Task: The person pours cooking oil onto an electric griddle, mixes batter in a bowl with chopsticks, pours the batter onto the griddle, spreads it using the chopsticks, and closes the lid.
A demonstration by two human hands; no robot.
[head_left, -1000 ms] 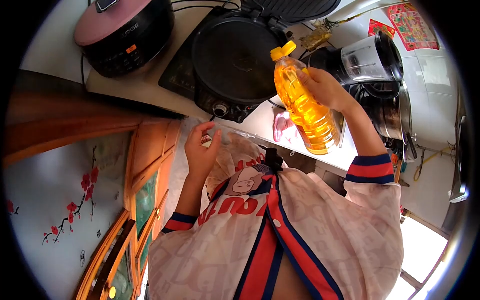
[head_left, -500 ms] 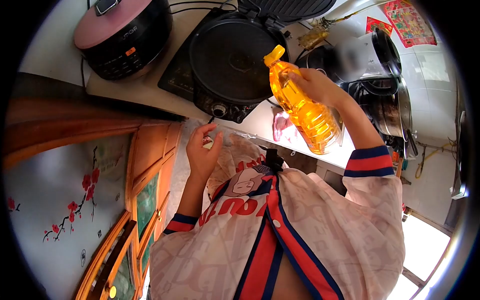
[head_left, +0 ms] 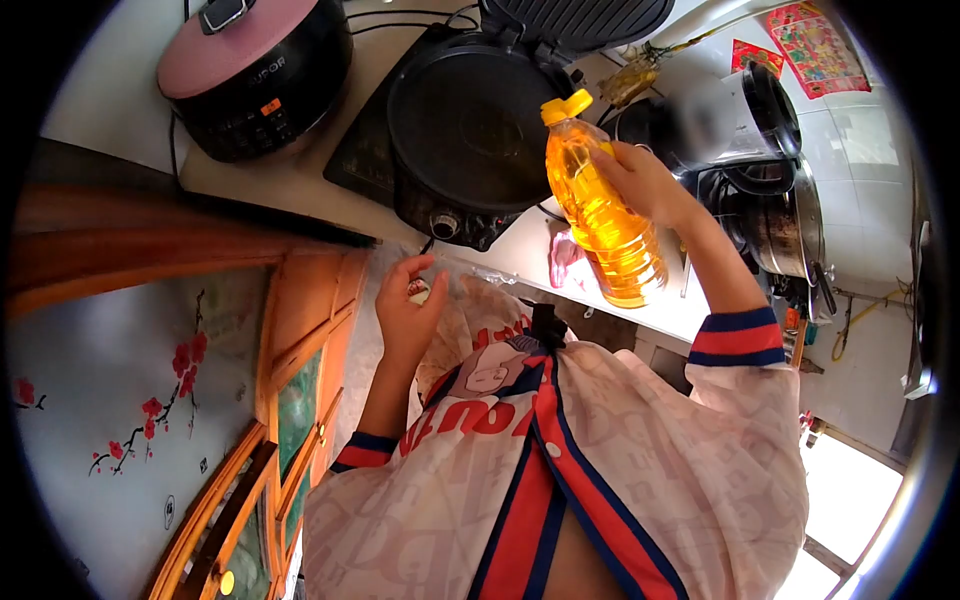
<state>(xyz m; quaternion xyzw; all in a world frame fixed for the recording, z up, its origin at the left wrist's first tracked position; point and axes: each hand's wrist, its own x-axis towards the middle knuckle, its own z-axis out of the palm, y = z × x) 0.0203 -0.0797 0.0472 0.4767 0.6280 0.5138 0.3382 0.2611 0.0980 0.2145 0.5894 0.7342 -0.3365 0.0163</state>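
My right hand [head_left: 645, 185] is closed round the upper part of a clear bottle of yellow-orange liquid [head_left: 610, 235]. The bottle leans, its yellow top just right of the black round pan [head_left: 480, 125] and its base over the bright counter edge. My left hand [head_left: 405, 305] hangs in front of the counter, below the pan's control knob, with thumb and fingers apart. A small red-and-white patch shows between them; whether it is an object or cloth I cannot tell.
A pink-lidded black cooker [head_left: 255, 90] stands at the counter's left. The pan's ribbed lid [head_left: 580, 20] is raised behind it. A blender [head_left: 745, 115] and a metal pot [head_left: 780, 220] stand at the right. A pinkish item [head_left: 565, 260] lies beside the bottle. Wooden cabinet doors [head_left: 300, 300] are at lower left.
The bottle tipped slightly toward the pan half a second ago and is now back more upright. My left hand stays nearly in place, and the view has shifted slightly.
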